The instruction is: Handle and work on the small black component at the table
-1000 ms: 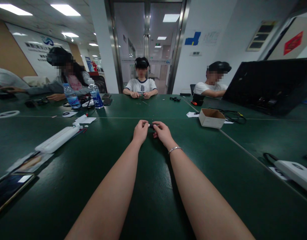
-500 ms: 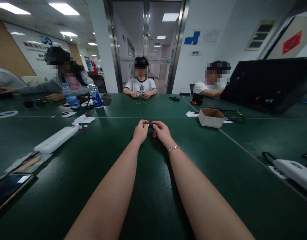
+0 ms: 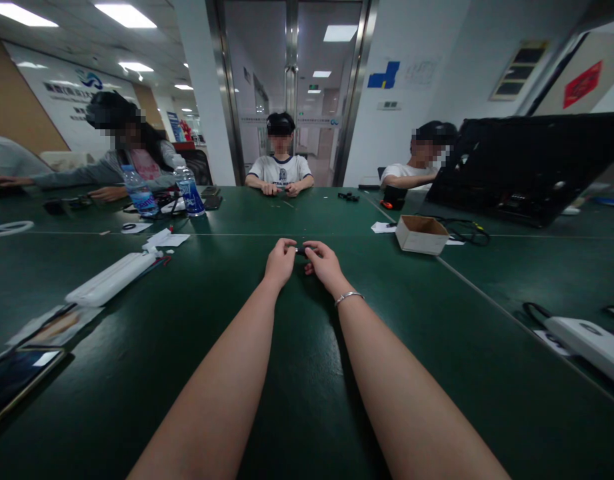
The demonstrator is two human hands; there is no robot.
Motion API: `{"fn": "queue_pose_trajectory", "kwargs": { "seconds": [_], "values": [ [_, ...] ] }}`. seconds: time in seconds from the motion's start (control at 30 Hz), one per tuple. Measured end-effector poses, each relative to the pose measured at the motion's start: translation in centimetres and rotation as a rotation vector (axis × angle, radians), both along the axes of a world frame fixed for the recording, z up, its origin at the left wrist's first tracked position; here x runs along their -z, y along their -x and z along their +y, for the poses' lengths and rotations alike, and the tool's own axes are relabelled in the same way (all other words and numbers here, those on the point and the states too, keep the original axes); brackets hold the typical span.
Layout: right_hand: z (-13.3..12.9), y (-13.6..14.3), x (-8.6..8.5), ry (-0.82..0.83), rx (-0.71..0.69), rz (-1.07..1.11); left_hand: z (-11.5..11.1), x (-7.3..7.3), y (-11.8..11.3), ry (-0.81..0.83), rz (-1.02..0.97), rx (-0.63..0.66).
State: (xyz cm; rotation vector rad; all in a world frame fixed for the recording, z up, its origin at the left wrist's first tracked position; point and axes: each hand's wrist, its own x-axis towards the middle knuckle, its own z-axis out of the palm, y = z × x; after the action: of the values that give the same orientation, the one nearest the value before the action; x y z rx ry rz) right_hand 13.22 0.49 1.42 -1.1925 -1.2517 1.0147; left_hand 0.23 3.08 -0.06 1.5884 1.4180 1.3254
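My left hand (image 3: pixel 281 261) and my right hand (image 3: pixel 325 262) meet just above the green table (image 3: pixel 307 347), straight ahead of me. Between their fingertips sits a small black piece (image 3: pixel 301 251) with a bright, silvery end on the left. The fingers of my left hand pinch near that bright end. My right thumb and fingers close on the dark end. Fingers cover much of the piece, and it is too small to tell its kind. A silver bracelet circles my right wrist.
Left are a white power strip (image 3: pixel 109 280), a phone (image 3: pixel 21 383) and two water bottles (image 3: pixel 189 190). Right are an open cardboard box (image 3: pixel 421 237), cables, a large black panel (image 3: pixel 527 167) and a white device (image 3: pixel 589 343). Several people sit around the table.
The black panel at the right has tilted and shifted left, and the person beside it has raised an arm. My hands and the black piece stay nearly still.
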Motion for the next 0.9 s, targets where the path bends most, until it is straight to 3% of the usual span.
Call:
{"fn": "queue_pose_trajectory", "kwargs": {
  "seconds": [0.9],
  "values": [
    [-0.19,0.13,-0.11,-0.003,-0.007,0.016,0.06,0.14,-0.05,-0.010,0.012,0.012]
  ]
}}
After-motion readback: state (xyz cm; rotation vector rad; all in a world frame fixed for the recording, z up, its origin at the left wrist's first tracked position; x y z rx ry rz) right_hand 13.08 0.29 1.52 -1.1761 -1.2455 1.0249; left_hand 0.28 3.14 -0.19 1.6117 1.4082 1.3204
